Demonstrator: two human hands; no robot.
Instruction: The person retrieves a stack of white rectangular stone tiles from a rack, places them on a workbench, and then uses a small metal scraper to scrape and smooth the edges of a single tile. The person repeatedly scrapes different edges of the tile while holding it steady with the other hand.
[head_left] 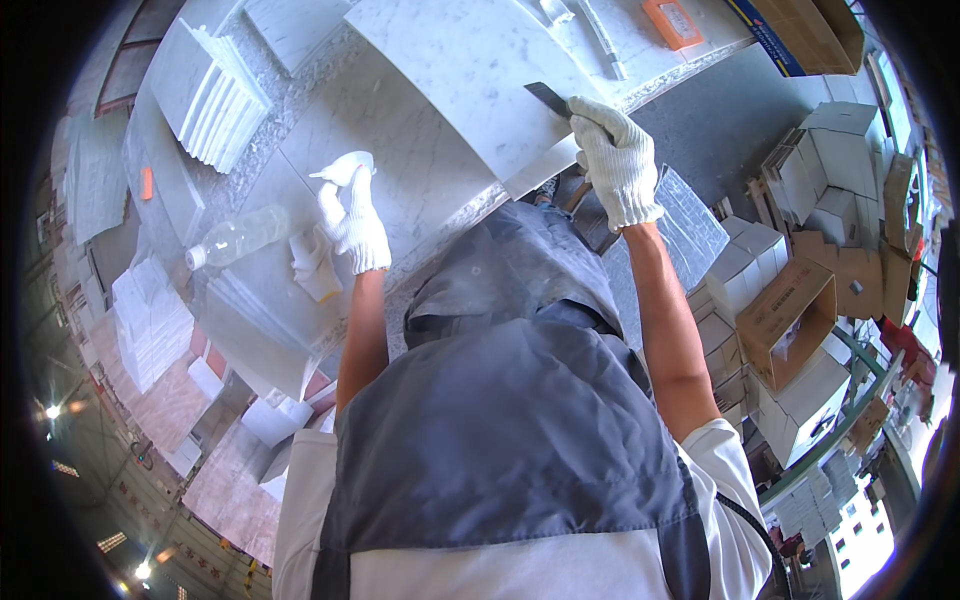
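Observation:
White knitted gloves cover both hands. My left hand [356, 228] is closed on a small white rounded piece, like a shallow dish or lid [346, 166]; its exact kind is unclear. Over the right edge of a grey-veined white marble slab [465, 75], my right hand [615, 165] grips a flat dark scraper blade [547, 99]. The blade points left above the slab's surface, and the fingers cover its other end. A clear plastic bottle [243, 236] with a white cap lies left of my left hand. Beside it is a crumpled whitish glove or cloth [314, 265].
Stacked thin stone tiles [212, 100] stand at the upper left. A tube-like tool [603, 38] and an orange block [672, 22] lie at the far side. An open cardboard box [786, 322] sits among white cartons at right. An orange piece [147, 183] lies far left.

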